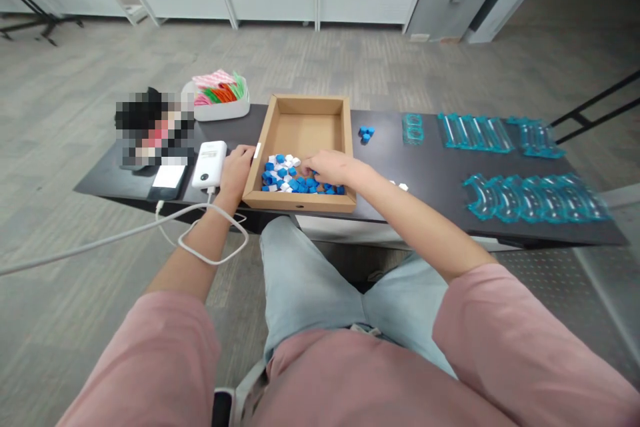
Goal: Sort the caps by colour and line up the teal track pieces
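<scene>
A shallow brown cardboard box (296,199) stands near the table's front edge. Small blue and white blocks (280,173) lie heaped in its near half, mostly toward the left. My right hand (325,167) reaches over the right wall into the box, its fingers bent down together among the blocks. Whatever sits between those fingertips is too small to make out. Outside, my left hand (239,170) lies on the table against the box's left wall, fingers stretched along it and holding nothing visible.
Right of the box lie several blue blocks (367,133) and white blocks (403,187). Teal clear plastic pieces (475,133) are lined up farther right. At left are a white power bank (209,165) with cables, a phone (169,177) and a white basket (223,110).
</scene>
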Tool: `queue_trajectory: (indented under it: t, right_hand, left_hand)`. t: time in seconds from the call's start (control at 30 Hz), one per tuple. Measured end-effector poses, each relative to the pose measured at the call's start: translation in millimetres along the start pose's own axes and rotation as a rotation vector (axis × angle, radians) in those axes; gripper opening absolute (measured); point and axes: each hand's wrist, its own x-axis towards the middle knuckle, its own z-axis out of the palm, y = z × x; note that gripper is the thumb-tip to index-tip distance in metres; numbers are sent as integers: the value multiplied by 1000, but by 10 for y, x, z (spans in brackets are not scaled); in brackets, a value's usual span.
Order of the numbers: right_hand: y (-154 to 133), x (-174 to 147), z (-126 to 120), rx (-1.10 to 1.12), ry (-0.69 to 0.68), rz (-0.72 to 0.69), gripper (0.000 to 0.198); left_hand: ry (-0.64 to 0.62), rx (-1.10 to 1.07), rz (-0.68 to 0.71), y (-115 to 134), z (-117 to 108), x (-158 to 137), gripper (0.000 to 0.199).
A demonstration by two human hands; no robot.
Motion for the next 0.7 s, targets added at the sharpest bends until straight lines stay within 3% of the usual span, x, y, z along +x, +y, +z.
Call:
queue_trajectory:
  t: [0.3, 0.57, 0.7]
  right_hand:
    - [137, -94, -7, 28, 76, 92, 43]
    - [412, -381, -178, 397, 494, 87, 24]
    - [780, -737, -180, 635, 655, 190, 37]
  left_hand:
    - [-29, -6, -2, -25, 5, 11, 49]
    - [-121, 7, 7, 6, -91, -10, 48]
    - [-110, 6, 13, -11, -70, -4, 46]
